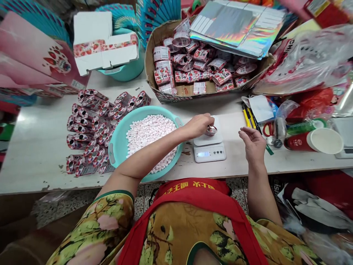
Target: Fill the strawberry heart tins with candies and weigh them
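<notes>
My left hand reaches over a small white digital scale and pinches a small open packet that stands on the scale's plate. My right hand hovers just right of the scale, fingers loosely curled, with nothing visible in it. A teal basin full of small pink and white candies sits under my left forearm. Several empty strawberry-print packets lie in a pile to the left of the basin.
A cardboard box of filled packets stands at the back, with holographic sheets on top. Pens, scissors, a red cup and plastic bags crowd the right. Pink cartons and a teal bucket stand at the back left.
</notes>
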The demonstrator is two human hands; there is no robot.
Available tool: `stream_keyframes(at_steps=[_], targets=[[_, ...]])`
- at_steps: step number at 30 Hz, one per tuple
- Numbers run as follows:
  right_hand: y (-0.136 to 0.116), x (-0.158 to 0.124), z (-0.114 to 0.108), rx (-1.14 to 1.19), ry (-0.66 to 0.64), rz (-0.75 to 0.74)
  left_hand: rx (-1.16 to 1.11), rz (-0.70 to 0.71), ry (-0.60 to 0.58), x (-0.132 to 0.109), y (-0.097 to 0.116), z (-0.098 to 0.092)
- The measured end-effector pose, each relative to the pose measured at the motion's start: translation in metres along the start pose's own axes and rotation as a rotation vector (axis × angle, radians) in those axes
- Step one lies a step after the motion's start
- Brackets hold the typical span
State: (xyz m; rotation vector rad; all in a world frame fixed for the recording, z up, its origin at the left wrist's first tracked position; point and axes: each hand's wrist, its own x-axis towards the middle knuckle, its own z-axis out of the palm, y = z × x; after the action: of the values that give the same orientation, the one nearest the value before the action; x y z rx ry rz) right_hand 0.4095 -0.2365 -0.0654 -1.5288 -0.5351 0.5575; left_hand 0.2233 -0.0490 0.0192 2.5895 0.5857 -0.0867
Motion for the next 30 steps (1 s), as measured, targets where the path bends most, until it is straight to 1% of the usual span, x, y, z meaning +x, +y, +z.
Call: stream_keyframes(at_steps=[2,4,7,10,13,16,18,19,21,22,24,26,27,28,29,30], targets=[[0.002,0.0,-0.008,0.005,0.031,0.018,-0.022,0.01,0.017,-0.001,-0.002,0.001],[0.003,0.002,-0.011,0.013,0.053,0.037,-0.09,-0.001,0.046,-0.004,-0.003,-0.002],[0.002,0.005,-0.011,0.02,0.055,0.038,-0.26,-0.042,0.172,-0.015,-0.006,-0.011],[0.002,0.007,-0.011,0.011,0.041,-0.002,-0.389,-0.098,0.344,-0.038,-0.016,-0.021],[0.006,0.006,-0.012,-0.022,0.022,-0.021,-0.427,-0.219,0.46,-0.068,-0.032,-0.031],[0.004,0.006,-0.011,-0.041,0.016,-0.038,-0.449,-0.315,0.515,-0.093,-0.048,-0.036],[-0.006,0.014,-0.006,-0.047,0.004,-0.071,-0.459,-0.333,0.53,-0.102,-0.054,-0.036],[-0.014,0.021,-0.001,-0.064,-0.005,-0.112,-0.461,-0.334,0.532,-0.104,-0.055,-0.035],[-0.039,0.043,0.013,-0.14,-0.033,-0.268,-0.455,-0.314,0.523,-0.102,-0.053,-0.032],[-0.054,0.057,0.023,-0.196,-0.054,-0.378,-0.448,-0.297,0.516,-0.1,-0.05,-0.03],[-0.084,0.092,0.048,-0.325,-0.108,-0.591,-0.423,-0.266,0.496,-0.094,-0.042,-0.028],[-0.11,0.133,0.079,-0.47,-0.161,-0.725,-0.391,-0.259,0.48,-0.089,-0.034,-0.028],[-0.12,0.154,0.096,-0.547,-0.19,-0.762,-0.377,-0.267,0.474,-0.088,-0.031,-0.028],[-0.126,0.176,0.114,-0.619,-0.23,-0.756,-0.366,-0.277,0.467,-0.087,-0.03,-0.028],[-0.128,0.196,0.131,-0.665,-0.261,-0.698,-0.357,-0.286,0.458,-0.086,-0.03,-0.029],[-0.128,0.216,0.147,-0.688,-0.292,-0.596,-0.345,-0.294,0.448,-0.087,-0.031,-0.029]])
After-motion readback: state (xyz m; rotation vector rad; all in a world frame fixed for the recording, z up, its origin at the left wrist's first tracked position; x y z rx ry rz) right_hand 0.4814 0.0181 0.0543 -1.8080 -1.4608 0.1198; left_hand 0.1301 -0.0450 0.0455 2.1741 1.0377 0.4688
